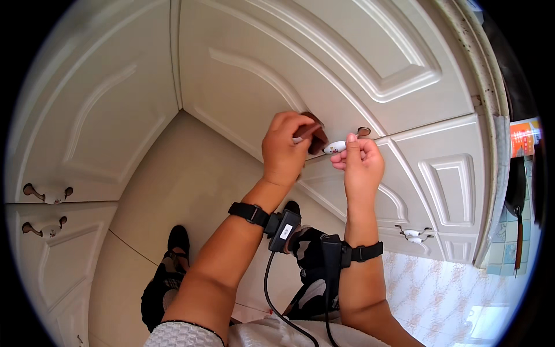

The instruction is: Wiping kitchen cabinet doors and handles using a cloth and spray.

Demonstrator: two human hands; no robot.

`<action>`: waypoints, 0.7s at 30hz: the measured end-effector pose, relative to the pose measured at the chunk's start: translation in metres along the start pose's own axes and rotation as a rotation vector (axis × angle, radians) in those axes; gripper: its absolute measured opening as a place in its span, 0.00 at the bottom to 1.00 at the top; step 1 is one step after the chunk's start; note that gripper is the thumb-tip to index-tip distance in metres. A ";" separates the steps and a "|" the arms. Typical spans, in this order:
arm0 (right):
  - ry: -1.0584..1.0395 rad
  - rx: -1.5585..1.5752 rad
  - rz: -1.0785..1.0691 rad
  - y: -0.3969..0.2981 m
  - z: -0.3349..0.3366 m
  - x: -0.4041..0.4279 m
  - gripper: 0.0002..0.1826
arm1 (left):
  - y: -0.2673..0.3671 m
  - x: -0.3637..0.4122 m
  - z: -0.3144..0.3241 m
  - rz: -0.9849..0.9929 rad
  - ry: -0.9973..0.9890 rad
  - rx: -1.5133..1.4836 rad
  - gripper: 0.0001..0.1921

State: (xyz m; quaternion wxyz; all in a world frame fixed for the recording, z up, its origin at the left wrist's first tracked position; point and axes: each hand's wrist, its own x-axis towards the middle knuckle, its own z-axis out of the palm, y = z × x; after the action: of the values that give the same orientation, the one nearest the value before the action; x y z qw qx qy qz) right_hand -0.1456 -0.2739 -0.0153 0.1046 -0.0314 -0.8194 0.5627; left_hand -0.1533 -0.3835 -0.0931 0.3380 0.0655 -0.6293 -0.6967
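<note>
My left hand (284,145) is closed around a folded brown cloth (318,136), slightly blurred, close against the face of a cream cabinet door (243,91). Just to its right, my right hand (362,162) pinches a cabinet handle (335,147) between thumb and fingers. The handle has a white ceramic grip with a small flower pattern and dark metal ends. Part of the ceramic grip is hidden behind my right fingers. Both wrists wear black straps with cabled devices.
More cream doors stand at left, with two similar handles (54,197) there. A worktop edge (492,86) runs along the right, bearing an orange-labelled container (522,138). A dark pan (515,195) lies beyond. Tiled floor (173,173) is under my feet.
</note>
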 end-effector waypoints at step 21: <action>-0.073 0.111 -0.014 0.001 0.001 -0.005 0.14 | 0.019 0.011 0.014 0.498 -0.018 0.141 0.15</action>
State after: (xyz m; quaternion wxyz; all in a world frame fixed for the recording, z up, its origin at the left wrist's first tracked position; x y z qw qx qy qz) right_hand -0.1408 -0.2753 -0.0173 0.0804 0.0006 -0.7905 0.6071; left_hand -0.1617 -0.3773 -0.0692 0.4880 -0.0741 -0.6762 -0.5470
